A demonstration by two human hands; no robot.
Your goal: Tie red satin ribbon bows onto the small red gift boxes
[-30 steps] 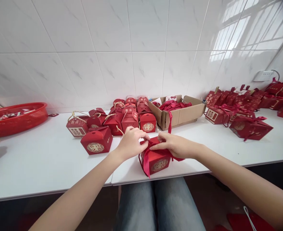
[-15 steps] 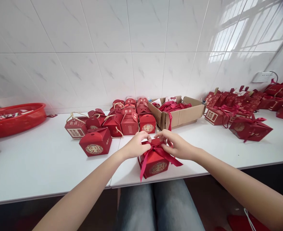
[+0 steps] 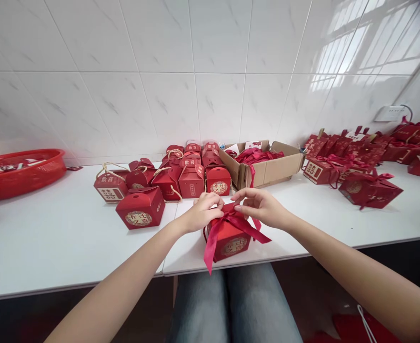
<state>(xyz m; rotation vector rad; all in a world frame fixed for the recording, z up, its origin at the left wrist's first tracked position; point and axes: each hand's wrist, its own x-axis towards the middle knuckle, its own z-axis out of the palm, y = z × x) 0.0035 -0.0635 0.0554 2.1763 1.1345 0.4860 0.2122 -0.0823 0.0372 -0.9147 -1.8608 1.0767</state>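
A red gift box (image 3: 233,243) with a round gold emblem stands on the table near its front edge, in front of my legs. Across its top a crimson ribbon (image 3: 213,245) is tied, with one tail hanging down the left of the front and another reaching right. From the left, my left hand (image 3: 205,209) has its fingers closed on the ribbon at the knot. On the other side my right hand (image 3: 262,206) pinches the ribbon behind the knot with thumb and forefinger. The fingers partly cover the box's top.
Several red gift boxes (image 3: 192,178) with cord handles stand near the wall, one box (image 3: 141,209) in front of them. Behind my right hand is a cardboard tray (image 3: 272,174) of ribbons. Ribboned boxes (image 3: 370,190) stand right; a red plastic basket (image 3: 27,178) sits far left.
My fingers have shifted slightly at the knot and the right hand has lifted a little. The left ribbon tail hangs slightly lower and wider. The box stays in place.
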